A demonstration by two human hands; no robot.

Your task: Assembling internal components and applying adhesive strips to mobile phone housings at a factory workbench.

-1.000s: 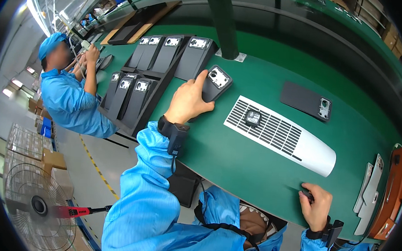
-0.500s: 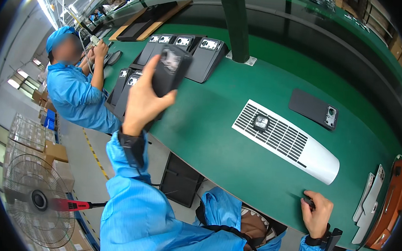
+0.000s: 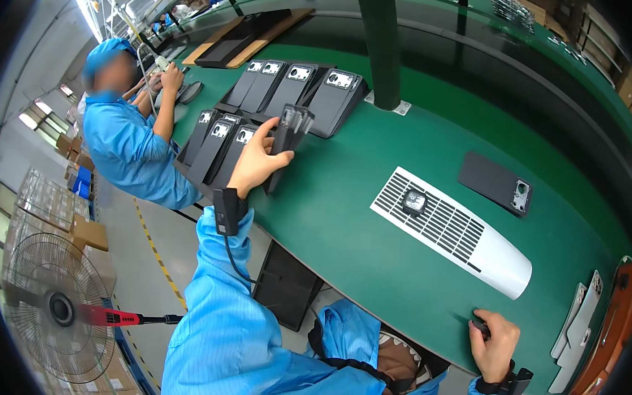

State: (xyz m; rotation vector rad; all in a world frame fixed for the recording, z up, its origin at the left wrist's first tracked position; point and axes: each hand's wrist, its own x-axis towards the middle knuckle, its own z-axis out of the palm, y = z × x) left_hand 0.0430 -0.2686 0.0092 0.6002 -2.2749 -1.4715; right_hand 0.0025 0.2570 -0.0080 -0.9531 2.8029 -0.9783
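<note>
My left hand point(image 3: 254, 163) is closed around a dark grey panel point(image 3: 285, 141) with a shiny window at its top end. The panel is tilted nearly edge-on and slightly blurred, beside the front row of similar dark panels point(image 3: 213, 148). Behind it lies a back row of such panels point(image 3: 288, 87). At the table's near edge on the right, my right hand point(image 3: 495, 346) has its fingers curled around a small black object point(image 3: 480, 328), mostly hidden. Between the hands, a white slotted cover point(image 3: 496, 263) carries a small black square part point(image 3: 413, 201) with a clear face.
Another dark panel point(image 3: 496, 182) lies behind the white cover on the green table point(image 3: 343, 221). A green post point(image 3: 379, 49) rises at the back. White flat pieces point(image 3: 576, 322) and an orange-brown case point(image 3: 620, 332) are at far right. A co-worker point(image 3: 128, 128) works at left, behind a fan point(image 3: 59, 308).
My left hand has moved down and slightly right with the dark panel, which has turned from showing its broad face to nearly edge-on. My right hand has barely moved.
</note>
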